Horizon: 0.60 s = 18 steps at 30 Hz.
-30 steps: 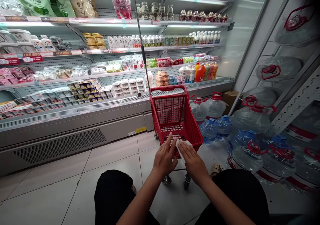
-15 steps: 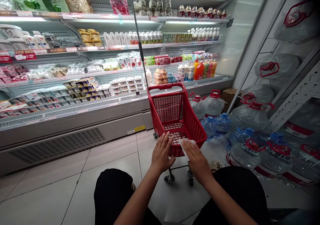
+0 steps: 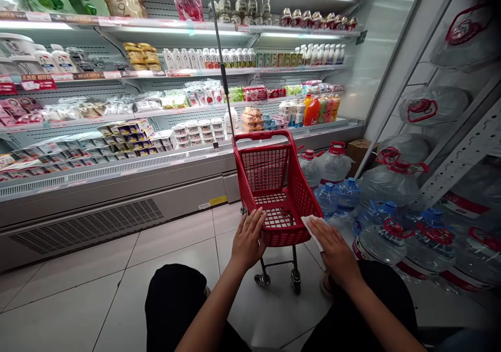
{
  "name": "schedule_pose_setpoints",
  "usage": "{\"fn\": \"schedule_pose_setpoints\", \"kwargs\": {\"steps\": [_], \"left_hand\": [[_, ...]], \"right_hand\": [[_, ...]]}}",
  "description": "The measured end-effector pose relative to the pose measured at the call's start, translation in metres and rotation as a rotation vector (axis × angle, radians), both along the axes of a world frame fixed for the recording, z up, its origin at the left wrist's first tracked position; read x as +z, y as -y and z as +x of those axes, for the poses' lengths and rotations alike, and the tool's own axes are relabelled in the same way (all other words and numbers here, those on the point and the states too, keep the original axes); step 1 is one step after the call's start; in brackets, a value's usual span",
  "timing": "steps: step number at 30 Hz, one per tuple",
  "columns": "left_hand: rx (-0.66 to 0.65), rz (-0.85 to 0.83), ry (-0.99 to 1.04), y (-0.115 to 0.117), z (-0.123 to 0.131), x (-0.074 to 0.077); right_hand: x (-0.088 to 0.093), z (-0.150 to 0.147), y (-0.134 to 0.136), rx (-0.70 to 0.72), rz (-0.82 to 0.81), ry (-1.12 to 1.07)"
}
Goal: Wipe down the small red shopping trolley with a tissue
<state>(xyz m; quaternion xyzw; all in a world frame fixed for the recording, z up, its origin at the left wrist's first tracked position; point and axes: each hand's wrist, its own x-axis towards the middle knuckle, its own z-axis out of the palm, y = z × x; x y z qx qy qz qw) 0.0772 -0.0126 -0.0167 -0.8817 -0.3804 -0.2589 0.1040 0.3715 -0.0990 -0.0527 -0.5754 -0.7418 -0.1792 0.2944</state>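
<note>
A small red plastic shopping cart [image 3: 288, 237] with a mesh basket stands in front of me on metal legs with casters. My left hand [image 3: 249, 237] lies at the near left corner of its rim, fingers stretched out and thumb lower at the front. At the near right corner, my right hand [image 3: 332, 245] holds a folded white cloth or tissue [image 3: 312, 227] flat under its fingers against the rim. How firmly the thumb grips the cloth is hidden. Nothing lies in the basket. A thin dark pole [image 3: 224, 75] rises from the cart's far left side.
Beyond the cart runs an open refrigerated display [image 3: 176, 182] with shelves of bottles, tubs and packs. Large water bottles [image 3: 385, 239] with red handles crowd the right, alongside smaller blue bottles [image 3: 348, 195]. My knees [image 3: 176, 300] flank the cart above the tiled floor [image 3: 78, 300].
My right hand has slid right with the white cloth, from the middle of the near rim to its right corner. My left hand has shifted slightly left and down.
</note>
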Motion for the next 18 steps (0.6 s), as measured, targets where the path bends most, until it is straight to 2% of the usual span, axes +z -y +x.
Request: {"fn": "schedule_pose_setpoints", "kwargs": {"steps": [2, 8, 10, 13, 18], "left_hand": [[0.002, -0.001, 0.013, 0.004, 0.009, -0.003], [-0.006, -0.013, 0.044, 0.012, 0.029, -0.009], [-0.019, -0.005, 0.036, 0.009, 0.026, -0.007], [-0.034, 0.004, -0.016, 0.002, 0.015, -0.001], [-0.028, 0.020, -0.056, -0.003, 0.005, 0.001]], "right_hand": [[0.000, -0.008, -0.002, -0.019, 0.008, -0.032], [0.008, -0.095, -0.024, 0.124, 0.021, -0.017], [0.010, -0.108, -0.027, 0.138, 0.024, -0.013], [0.010, -0.095, -0.023, 0.173, -0.001, 0.024], [0.003, -0.026, -0.007, 0.140, -0.013, 0.010]]}}
